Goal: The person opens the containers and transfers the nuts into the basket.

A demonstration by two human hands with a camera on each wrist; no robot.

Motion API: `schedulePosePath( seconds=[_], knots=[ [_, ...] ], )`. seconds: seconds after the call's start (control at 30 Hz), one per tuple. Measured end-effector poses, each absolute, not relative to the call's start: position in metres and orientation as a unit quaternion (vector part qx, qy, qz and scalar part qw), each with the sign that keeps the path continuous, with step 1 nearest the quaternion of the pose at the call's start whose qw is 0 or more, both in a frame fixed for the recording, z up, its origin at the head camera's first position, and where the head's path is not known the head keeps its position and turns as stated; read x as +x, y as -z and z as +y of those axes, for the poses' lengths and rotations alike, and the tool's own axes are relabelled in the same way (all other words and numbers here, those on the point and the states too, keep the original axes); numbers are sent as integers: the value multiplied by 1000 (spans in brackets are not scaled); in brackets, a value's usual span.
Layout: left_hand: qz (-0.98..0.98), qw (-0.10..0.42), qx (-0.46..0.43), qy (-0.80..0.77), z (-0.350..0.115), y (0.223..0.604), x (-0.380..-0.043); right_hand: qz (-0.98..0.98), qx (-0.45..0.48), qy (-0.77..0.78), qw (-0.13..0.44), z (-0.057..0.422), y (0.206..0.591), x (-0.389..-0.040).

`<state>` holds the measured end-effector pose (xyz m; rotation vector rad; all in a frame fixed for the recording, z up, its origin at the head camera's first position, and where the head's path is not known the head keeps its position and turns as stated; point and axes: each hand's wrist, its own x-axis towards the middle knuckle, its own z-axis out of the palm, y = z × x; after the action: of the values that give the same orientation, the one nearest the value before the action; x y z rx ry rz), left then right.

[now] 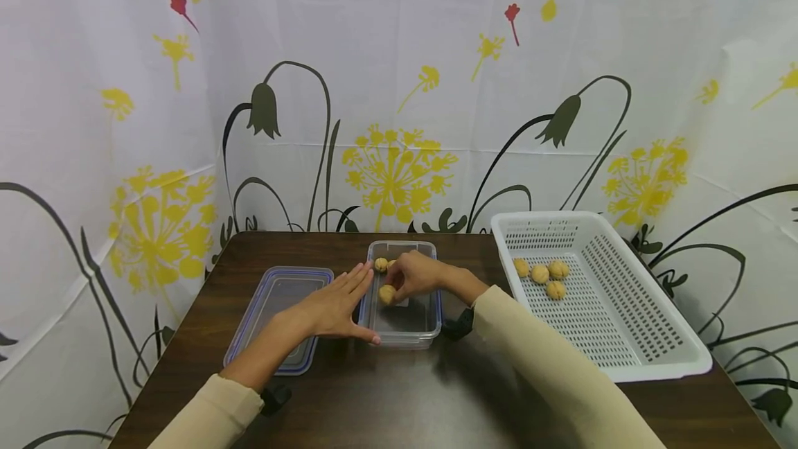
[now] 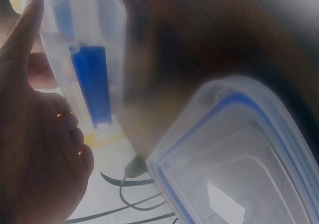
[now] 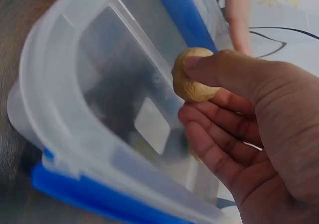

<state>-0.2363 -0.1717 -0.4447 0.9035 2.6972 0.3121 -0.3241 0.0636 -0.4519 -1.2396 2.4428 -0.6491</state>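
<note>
My right hand (image 1: 420,274) pinches a walnut (image 3: 188,87) between thumb and fingers, over the inside of a clear plastic container (image 1: 402,338) with blue side clips. At the container's far end lies another walnut (image 1: 381,265), with one more partly hidden behind the right hand. My left hand (image 1: 333,305) rests along the container's left side, fingers extended and thumb pointing toward its near corner. In the left wrist view, a blue clip (image 2: 93,87) hangs down beside the left fingers.
A clear lid with a blue seal (image 1: 274,303) lies on the dark wooden table (image 1: 393,400), left of the container. On the right stands a white perforated basket (image 1: 630,338) with several walnuts (image 1: 539,274) in its far left part. A flowered curtain (image 1: 374,54) hangs behind.
</note>
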Motion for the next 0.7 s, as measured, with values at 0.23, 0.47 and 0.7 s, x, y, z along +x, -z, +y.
schedulePosePath(
  seconds=[0.23, 0.47, 0.7],
  knots=[
    [933, 137, 313, -111, -172, 443, -237, 828, -460, 257, 193, 82, 435, -325],
    [934, 138, 311, -112, -172, 443, -237, 826, -464, 262, 184, 100, 421, -329],
    [934, 141, 308, -114, -173, 445, -237, 822, -472, 271, 168, 123, 410, -328]
  ],
)
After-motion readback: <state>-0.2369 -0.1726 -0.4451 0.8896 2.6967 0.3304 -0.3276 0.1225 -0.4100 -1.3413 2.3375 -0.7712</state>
